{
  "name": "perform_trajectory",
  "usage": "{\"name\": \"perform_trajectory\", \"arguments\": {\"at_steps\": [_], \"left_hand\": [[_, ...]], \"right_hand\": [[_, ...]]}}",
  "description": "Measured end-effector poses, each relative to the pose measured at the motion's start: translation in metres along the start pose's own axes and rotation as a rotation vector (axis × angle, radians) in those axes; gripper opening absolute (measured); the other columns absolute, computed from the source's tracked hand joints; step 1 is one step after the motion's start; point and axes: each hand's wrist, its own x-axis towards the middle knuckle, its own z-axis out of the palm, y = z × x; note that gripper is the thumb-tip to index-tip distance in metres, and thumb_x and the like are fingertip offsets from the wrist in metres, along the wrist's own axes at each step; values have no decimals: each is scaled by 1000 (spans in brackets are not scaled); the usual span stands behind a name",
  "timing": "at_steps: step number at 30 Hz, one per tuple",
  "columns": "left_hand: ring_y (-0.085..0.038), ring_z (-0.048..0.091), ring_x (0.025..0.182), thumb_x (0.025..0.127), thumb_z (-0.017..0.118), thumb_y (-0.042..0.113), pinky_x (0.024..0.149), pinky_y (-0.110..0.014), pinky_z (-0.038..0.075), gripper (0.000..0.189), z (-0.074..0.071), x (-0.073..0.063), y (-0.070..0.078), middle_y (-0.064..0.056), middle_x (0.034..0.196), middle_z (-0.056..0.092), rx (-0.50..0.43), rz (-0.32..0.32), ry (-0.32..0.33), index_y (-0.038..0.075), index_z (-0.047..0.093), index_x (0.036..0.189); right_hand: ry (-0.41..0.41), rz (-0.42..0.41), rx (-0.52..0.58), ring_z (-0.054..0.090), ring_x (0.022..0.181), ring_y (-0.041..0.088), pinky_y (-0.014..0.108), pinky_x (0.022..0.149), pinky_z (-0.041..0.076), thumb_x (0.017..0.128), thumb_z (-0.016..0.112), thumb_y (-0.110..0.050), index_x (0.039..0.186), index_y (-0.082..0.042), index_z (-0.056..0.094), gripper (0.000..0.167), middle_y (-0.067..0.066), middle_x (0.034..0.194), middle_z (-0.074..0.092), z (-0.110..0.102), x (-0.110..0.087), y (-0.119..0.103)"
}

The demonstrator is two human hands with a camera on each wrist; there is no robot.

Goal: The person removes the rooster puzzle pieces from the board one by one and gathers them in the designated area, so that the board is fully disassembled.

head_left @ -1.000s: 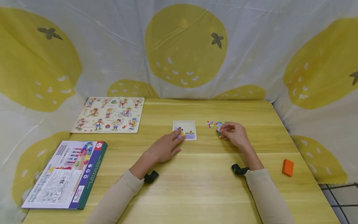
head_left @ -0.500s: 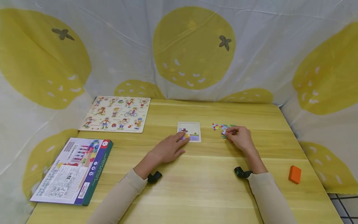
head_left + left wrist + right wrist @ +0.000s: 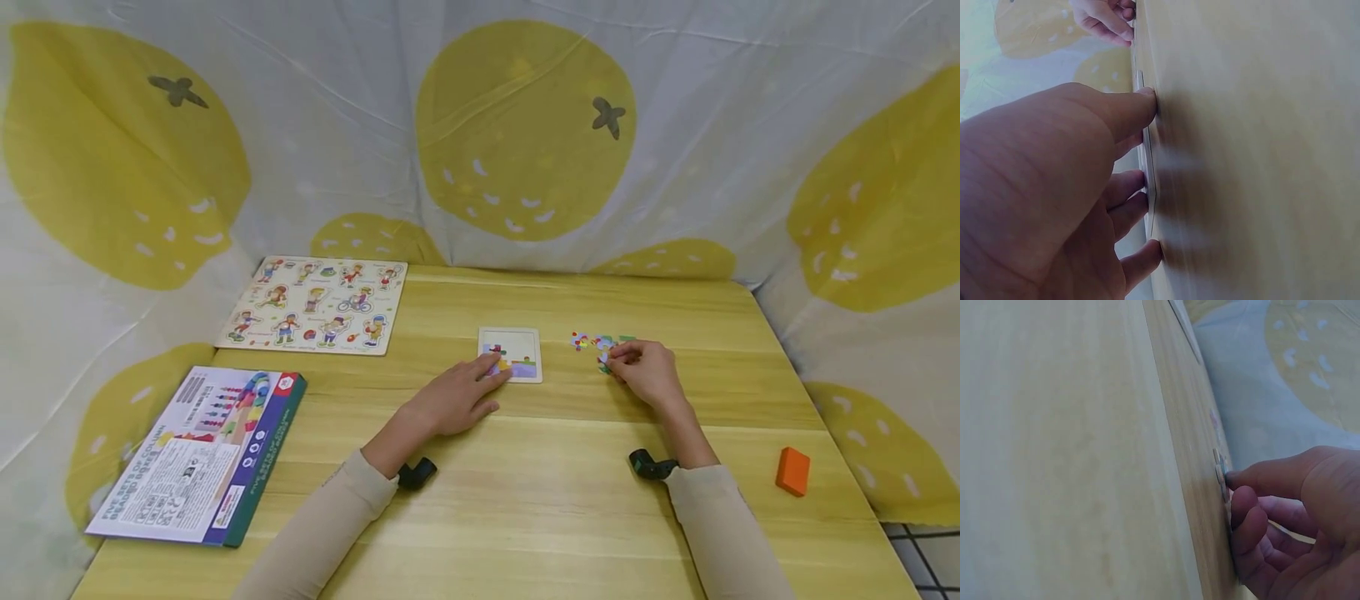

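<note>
A small white-framed jigsaw tray point(image 3: 530, 333) lies mid-table, with some colourful pieces along its lower part. My left hand point(image 3: 456, 398) rests its extended fingers on the tray's lower left, covering part of it. In the left wrist view the fingertips touch the thin tray edge point(image 3: 1151, 187) and the table. To the tray's right lies a cluster of loose jigsaw pieces point(image 3: 579, 341). Over that cluster my right hand point(image 3: 647, 371) pinches a jigsaw piece point(image 3: 1220, 474) at its near side, thumb against it. The fingers partly hide the piece.
A wooden peg puzzle board point(image 3: 315, 307) with sports figures lies at the back left. In front of it is a flat bead-set box point(image 3: 197, 458). An orange block point(image 3: 792, 472) sits near the right edge. A lemon-printed cloth point(image 3: 525, 133) hangs behind the table.
The head view has shifted, so everything appears slightly to the right and lower. Both hands keep nearly the same places over the tray and the loose pieces.
</note>
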Motion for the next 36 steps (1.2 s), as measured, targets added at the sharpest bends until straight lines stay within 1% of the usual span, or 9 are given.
{"name": "perform_trajectory", "arguments": {"at_steps": [5, 12, 18, 22, 26, 30, 36], "left_hand": [[-33, 27, 157, 109, 50, 36, 126, -53, 28, 59, 2, 1, 1, -16, 171, 24, 0, 13, 4, 16, 35, 163], [-33, 26, 158, 109, 51, 36, 127, -53, 28, 59, 1, -1, 3, -15, 171, 23, -12, 3, -6, 17, 35, 163], [-34, 29, 156, 109, 52, 35, 126, -53, 29, 58, 3, -2, 2, -15, 170, 27, -12, 19, 17, 15, 37, 162], [-34, 32, 155, 108, 52, 36, 126, -52, 30, 58, 6, -3, 0, -15, 168, 31, -4, 22, 32, 15, 39, 161], [-33, 30, 156, 108, 53, 37, 126, -51, 29, 60, 7, -3, -2, -13, 168, 32, 8, 19, 36, 15, 38, 161], [-31, 28, 157, 108, 53, 38, 127, -49, 28, 62, 7, -2, -3, -12, 169, 30, 24, 13, 39, 13, 35, 162], [-29, 23, 159, 108, 53, 39, 128, -49, 26, 64, 4, -3, 0, -10, 171, 25, 29, 3, 26, 12, 33, 163]], "right_hand": [[5, 10, 3, 68, 67, 15, 23, 59, 52, 95, 75, -16, 104, -1, 76, 18, 13, 88, 76, -2, -3, 1], [19, 4, 32, 70, 67, 16, 23, 58, 54, 94, 76, -18, 102, -3, 77, 17, 13, 87, 75, -1, -6, 4], [32, -7, 57, 72, 68, 16, 22, 58, 56, 95, 76, -18, 103, -2, 77, 18, 14, 90, 74, 1, -8, 4], [31, -32, 80, 72, 69, 20, 22, 58, 55, 95, 75, -18, 104, -2, 76, 19, 17, 91, 73, 3, -10, 0], [51, -70, 56, 70, 72, 17, 21, 61, 54, 94, 76, -19, 104, -4, 77, 18, 13, 92, 74, 6, -11, -6], [73, -116, 34, 68, 76, 14, 20, 65, 54, 95, 76, -21, 103, -7, 78, 16, 10, 92, 74, 10, -8, -13], [53, -163, 61, 67, 81, 16, 22, 67, 54, 96, 74, -22, 103, -9, 78, 16, 9, 94, 75, 18, -1, -31]]}}
